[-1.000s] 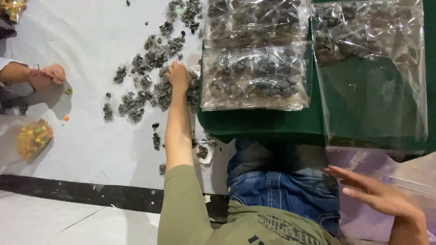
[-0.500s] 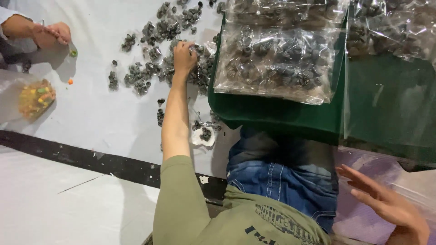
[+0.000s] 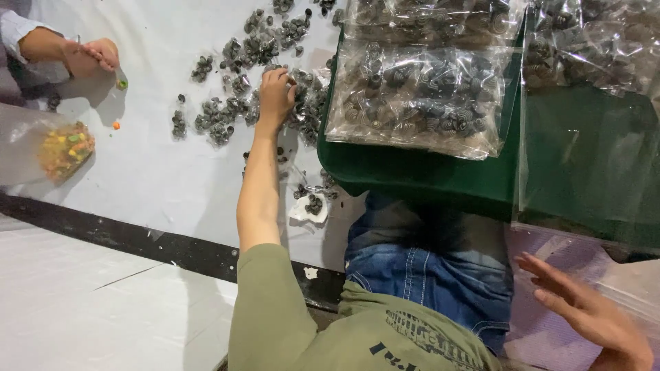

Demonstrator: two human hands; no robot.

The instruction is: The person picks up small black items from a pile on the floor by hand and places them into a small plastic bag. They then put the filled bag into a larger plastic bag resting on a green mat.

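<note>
Grey-black small parts lie heaped on the white table, and the left hand rests in the right side of that heap, fingers curled down into the pieces; whether it grips any of them I cannot tell. Its arm stretches up from an olive-green sleeve across the table's near edge. The right hand hovers low at the right, fingers spread and released, holding nothing, above a clear plastic bag that lies over a purple surface.

Just right of the left hand stands a green tray, its left wall beside the heap. On it rest 2 filled clear bags of the same dark parts, 1 behind the other, and more clear bags lie at the tray's far right corner. A few loose parts sit on a scrap of white paper near the table's near edge, by a black strip.

At the table's far left corner, another person's hand rests closed, well apart from the heap. Near the left edge lies a clear bag of orange and green bits, with 2 stray coloured pieces close by.
</note>
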